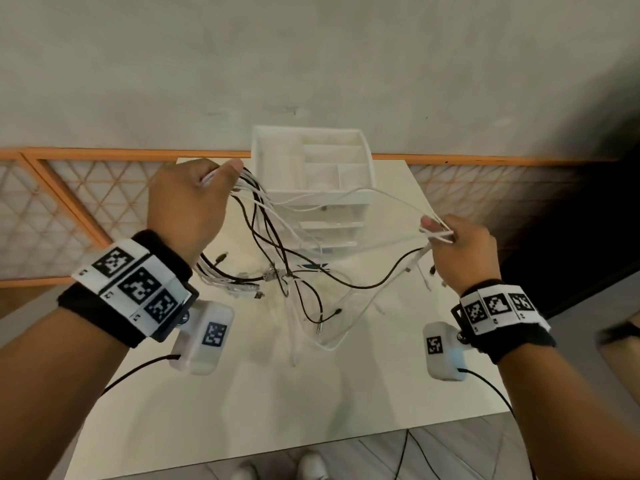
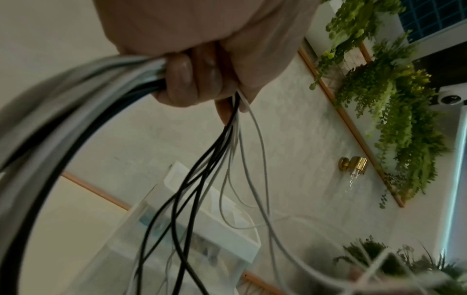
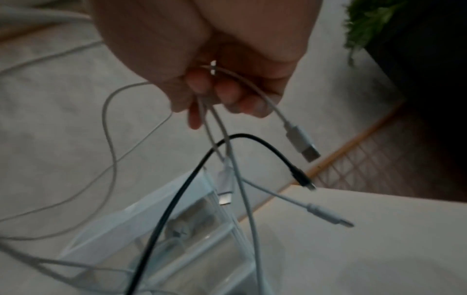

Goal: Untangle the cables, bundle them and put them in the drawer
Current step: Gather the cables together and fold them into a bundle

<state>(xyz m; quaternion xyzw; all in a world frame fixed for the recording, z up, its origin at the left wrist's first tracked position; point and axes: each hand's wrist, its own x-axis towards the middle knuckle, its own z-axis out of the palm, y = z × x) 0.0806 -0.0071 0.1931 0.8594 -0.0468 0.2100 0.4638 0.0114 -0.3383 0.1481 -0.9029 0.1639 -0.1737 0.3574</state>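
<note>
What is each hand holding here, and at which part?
The left hand grips a bunch of black and white cables mid-length. The right hand pinches a few white cables near their plug ends.

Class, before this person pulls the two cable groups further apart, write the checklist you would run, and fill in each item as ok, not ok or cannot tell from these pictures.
1. Left hand grips its bunch of black and white cables firmly: ok.
2. Right hand holds the white cable ends: ok.
3. Black cable in the right hand's grip: cannot tell; it loops beside the white ones.
4. Strands between the hands free of crossings: not ok; they cross in a tangle over the table.
5. Drawer unit with a drawer open to take the cables: cannot tell.
</note>
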